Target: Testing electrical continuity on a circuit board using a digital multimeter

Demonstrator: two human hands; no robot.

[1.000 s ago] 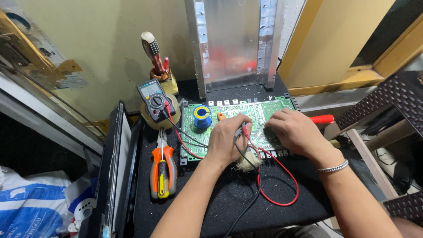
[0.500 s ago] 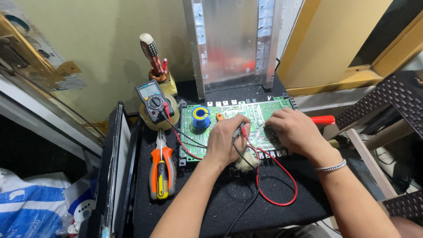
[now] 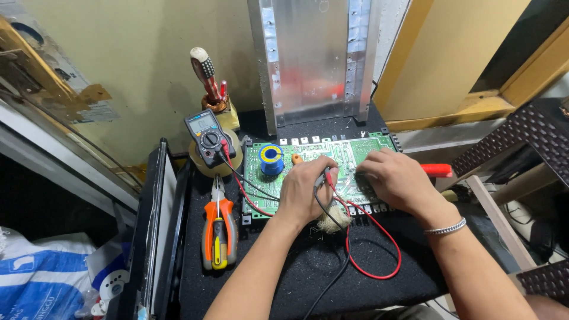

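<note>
Little has moved since a moment ago; my hands have stayed on the green circuit board [image 3: 308,155], and only the red lead [image 3: 379,249] has shifted its loop slightly on the black mat [image 3: 284,272]. My left hand [image 3: 305,192] is clenched around the two probes [image 3: 326,176], one red and one black, their tips pressed down on the board's middle; the black lead [image 3: 329,278] trails off toward me, the red one curls to my right. My right hand [image 3: 391,181] lies flat on the board's right part, fingers loosely bent, gripping nothing that I can see; a bracelet [image 3: 446,226] sits on that wrist. A small brush [image 3: 332,220] lies just under my left hand. A blue solder spool [image 3: 272,159] stands on the board's left part; beyond it the multimeter [image 3: 204,137] leans up; orange pliers [image 3: 218,228] lie on the mat to the left.
</note>
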